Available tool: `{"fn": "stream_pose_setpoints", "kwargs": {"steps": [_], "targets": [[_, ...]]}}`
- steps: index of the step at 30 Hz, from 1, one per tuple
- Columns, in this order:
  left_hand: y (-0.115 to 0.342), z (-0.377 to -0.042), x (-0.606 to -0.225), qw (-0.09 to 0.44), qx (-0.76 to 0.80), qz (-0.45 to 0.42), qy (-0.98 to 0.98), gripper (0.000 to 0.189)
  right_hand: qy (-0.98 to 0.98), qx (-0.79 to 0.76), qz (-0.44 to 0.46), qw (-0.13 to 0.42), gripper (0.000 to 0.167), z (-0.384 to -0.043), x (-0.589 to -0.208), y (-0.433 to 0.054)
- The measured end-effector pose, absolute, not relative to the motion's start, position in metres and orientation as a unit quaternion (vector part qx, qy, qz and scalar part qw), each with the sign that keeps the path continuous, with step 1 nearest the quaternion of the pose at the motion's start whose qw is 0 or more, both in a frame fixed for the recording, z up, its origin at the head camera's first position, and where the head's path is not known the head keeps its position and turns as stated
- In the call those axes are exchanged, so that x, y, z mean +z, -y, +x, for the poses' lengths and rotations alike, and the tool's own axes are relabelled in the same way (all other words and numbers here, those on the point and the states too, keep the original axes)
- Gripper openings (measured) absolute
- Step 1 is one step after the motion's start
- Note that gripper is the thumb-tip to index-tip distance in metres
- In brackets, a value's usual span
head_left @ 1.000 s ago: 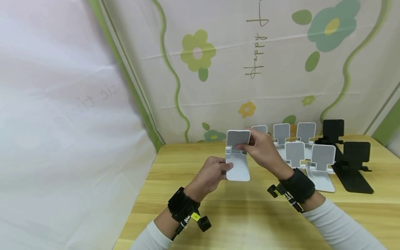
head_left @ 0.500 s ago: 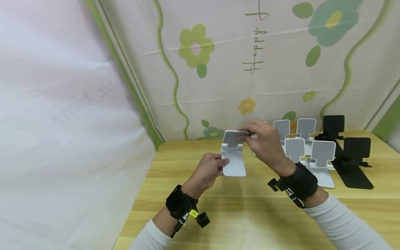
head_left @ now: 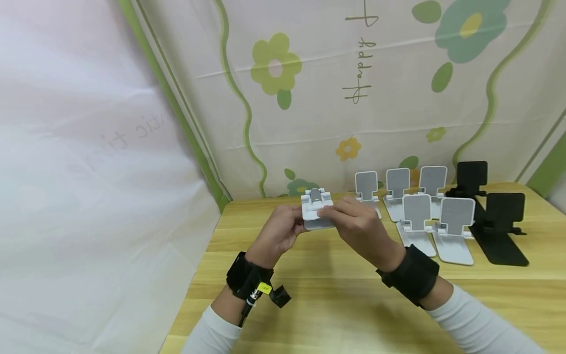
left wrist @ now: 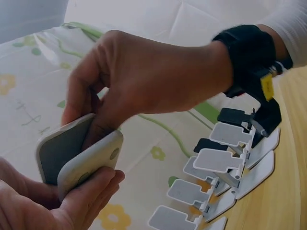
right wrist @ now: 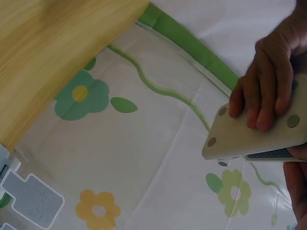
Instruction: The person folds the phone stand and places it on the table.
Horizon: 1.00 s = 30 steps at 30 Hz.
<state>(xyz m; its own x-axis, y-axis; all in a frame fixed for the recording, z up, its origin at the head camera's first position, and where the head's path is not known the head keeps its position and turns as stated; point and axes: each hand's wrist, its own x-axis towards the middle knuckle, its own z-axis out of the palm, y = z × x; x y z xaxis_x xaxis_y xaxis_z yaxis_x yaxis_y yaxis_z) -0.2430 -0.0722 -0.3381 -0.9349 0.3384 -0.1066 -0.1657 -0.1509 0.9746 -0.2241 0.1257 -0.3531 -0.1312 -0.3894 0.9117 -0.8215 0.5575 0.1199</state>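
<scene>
A white phone stand (head_left: 311, 212) with grey padding is nearly folded, its top panel lowered over its base, held above the table. My left hand (head_left: 279, 228) grips the base from the left; in the right wrist view the left fingers (right wrist: 266, 91) lie across the underside with its round grey feet. With my right hand (head_left: 360, 226) I pinch the top panel's edge. From the left wrist view, the right thumb reaches into the narrow gap between the two panels, while the other right fingers are on the panel's outer side, partly hidden.
Several white phone stands (head_left: 452, 248) stand unfolded in rows on the right of the wooden table (head_left: 336, 309). Two black phone stands (head_left: 504, 250) are at the far right. Behind the table hangs a flowered white curtain (head_left: 309, 123).
The stand's upright top panel has swung down towards its base, pushed by my right hand. Both hands have shifted slightly left with the stand.
</scene>
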Motion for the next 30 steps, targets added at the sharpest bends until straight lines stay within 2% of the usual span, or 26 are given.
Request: {"fn": "stream_pose_setpoints", "kwargs": {"steps": [5,8,11,15,18,21,25,30], "targets": [[0.075,-0.242,-0.336,0.167,0.759,0.064,-0.626,0.037,0.73,0.202,0.421,0.498,0.034,-0.222,-0.354,-0.124],[0.075,-0.242,-0.336,0.168,0.76,0.061,-0.625,0.037,0.758,0.262,0.407,0.437,0.031,-0.222,-0.35,-0.127],[0.075,-0.243,-0.336,0.164,0.759,0.056,-0.627,0.037,0.791,0.392,0.373,0.285,0.037,-0.225,-0.342,-0.135],[0.073,-0.242,-0.335,0.157,0.756,0.059,-0.633,0.037,0.81,0.527,0.244,0.08,0.052,-0.229,-0.329,-0.147],[0.069,-0.24,-0.335,0.152,0.749,0.068,-0.641,0.036,0.806,0.568,0.165,-0.024,0.061,-0.232,-0.324,-0.152],[0.064,-0.237,-0.337,0.149,0.741,0.075,-0.65,0.035,0.781,0.601,0.134,-0.106,0.066,-0.235,-0.324,-0.153],[0.058,-0.236,-0.341,0.148,0.734,0.08,-0.658,0.035,0.748,0.633,0.122,-0.157,0.06,-0.239,-0.329,-0.152],[0.056,-0.237,-0.344,0.159,0.728,0.087,-0.661,0.035,0.739,0.642,0.113,-0.167,0.057,-0.242,-0.332,-0.153]]}}
